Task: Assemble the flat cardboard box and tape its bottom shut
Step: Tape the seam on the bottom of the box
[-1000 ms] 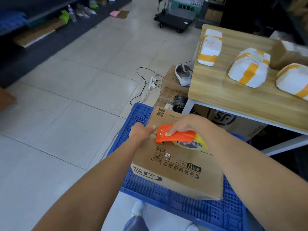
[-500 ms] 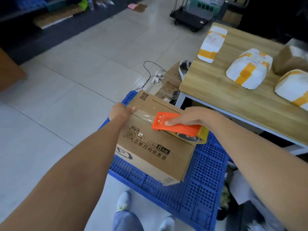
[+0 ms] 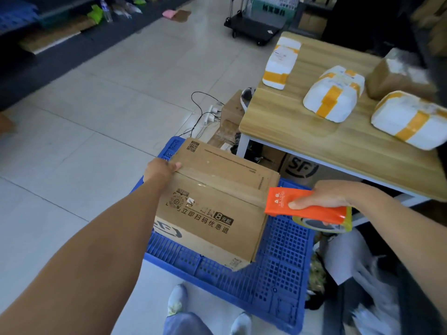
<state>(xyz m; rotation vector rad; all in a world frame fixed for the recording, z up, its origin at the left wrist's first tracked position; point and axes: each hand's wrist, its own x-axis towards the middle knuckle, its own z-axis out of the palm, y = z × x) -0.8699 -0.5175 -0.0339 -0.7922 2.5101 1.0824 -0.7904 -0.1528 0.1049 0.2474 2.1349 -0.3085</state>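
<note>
Now gripping tape dispenser [image 3: 312, 213] in right hand [image 3: 325, 194], just right of box [image 3: 212, 213]. Holding box's far edge in left hand [image 3: 160, 169]. Note seam [image 3: 217, 184] running from hand to hand.

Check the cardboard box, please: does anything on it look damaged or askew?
Only small things. The cardboard box has a small white scuff in its print, and its nearest corner looks slightly crushed. The tape follows the flap seam straight, from the left hand to the dispenser in the right hand.
</note>
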